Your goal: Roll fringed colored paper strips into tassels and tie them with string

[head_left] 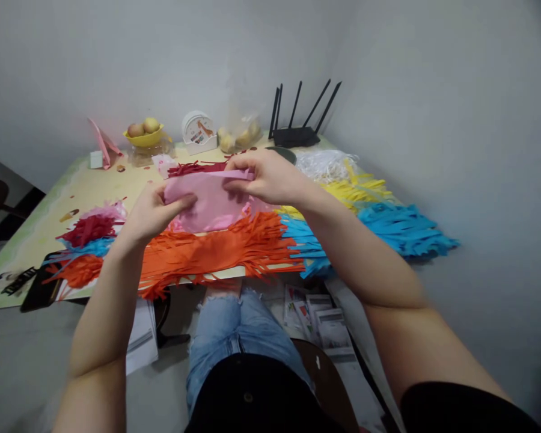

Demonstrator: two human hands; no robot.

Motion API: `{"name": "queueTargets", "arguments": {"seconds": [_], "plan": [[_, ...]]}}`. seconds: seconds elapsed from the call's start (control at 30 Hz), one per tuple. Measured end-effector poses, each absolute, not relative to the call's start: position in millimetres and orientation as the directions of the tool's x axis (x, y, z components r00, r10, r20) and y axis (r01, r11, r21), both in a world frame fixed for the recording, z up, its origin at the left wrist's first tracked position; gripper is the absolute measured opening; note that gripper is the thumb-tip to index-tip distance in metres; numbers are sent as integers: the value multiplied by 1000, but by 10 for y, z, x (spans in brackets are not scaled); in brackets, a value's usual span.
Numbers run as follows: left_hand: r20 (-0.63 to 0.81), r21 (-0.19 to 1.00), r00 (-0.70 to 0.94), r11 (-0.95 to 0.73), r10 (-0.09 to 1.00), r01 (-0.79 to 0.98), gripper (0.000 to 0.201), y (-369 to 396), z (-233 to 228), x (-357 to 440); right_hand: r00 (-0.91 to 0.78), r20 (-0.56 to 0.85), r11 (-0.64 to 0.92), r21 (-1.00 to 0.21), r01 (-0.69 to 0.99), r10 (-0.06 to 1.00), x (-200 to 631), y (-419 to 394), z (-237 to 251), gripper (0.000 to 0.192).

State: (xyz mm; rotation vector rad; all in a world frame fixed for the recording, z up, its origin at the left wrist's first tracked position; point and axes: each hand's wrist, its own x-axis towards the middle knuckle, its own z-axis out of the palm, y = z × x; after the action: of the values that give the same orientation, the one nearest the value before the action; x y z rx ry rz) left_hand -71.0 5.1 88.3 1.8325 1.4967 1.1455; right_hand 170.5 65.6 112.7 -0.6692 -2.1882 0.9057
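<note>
From the head camera, both hands are raised just above the middle of the table [85, 192], gripping one pink paper sheet [211, 204] between them. The left hand [151, 210] pinches the sheet's left edge, thumb on top and fingers closed underneath. The right hand [265, 177] clamps the sheet's upper right edge, where the paper folds over, fingers curled down on it. The hands are apart, with the sheet spanning the gap.

Beneath the sheet, at the near edge of the table, lies a strip of orange fringed paper [216, 249]. Just to its right lies blue fringed paper [388, 228], and beyond that yellow fringed paper [356, 189] and a white heap [324, 162]. Dark red fringe [193, 168] shows just behind the sheet. At the near left sits a small pile of mixed scraps [88, 234], with a dark phone [40, 288] partly under it.

At the far side stand a black router [297, 129] with raised antennas, a yellow bowl [146, 138] holding round fruit, and a round white container [198, 132]. Below the table, the person's knee in torn jeans [234, 325] is visible.
</note>
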Motion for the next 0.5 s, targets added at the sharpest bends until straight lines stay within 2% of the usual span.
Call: {"name": "queueTargets", "arguments": {"seconds": [0.1,0.23,0.37,0.5], "plan": [[311,884,-29,-279,950,374,24,68,799,-724,-610,459,671,-723,166,646,1775,694,1045,11],[301,946,-44,-292,953,138,26,23,802,-695,-574,614,755,-656,12,542,1830,705,929,22],[288,957,-32,-288,957,1,19,-66,850,-641,-605,608,727,-683,-68,515,1853,691,854,22],[301,954,2,-301,954,4,13,-114,857,-650,-637,572,699,-711,-70,518,1877,676,845,25]]}}
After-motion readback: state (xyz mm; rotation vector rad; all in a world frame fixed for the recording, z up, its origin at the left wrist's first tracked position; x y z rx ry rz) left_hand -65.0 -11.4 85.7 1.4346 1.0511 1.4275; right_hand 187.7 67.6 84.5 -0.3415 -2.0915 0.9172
